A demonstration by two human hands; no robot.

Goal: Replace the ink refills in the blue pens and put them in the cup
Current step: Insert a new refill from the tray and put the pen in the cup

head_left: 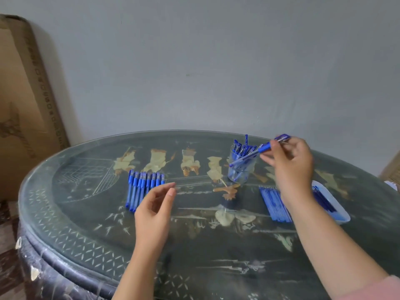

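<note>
Dark table point(86, 213) backs a slim, translucent-blue pen point(264, 147).

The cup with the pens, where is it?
In the head view the clear cup stands toward the far right of the table, just left of the right hand holding a pen, beyond the row of refills.

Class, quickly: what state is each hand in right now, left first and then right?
Left hand: open, fingers relaxed, holding nothing.
Right hand: holding a blue pen near the cup.
</note>
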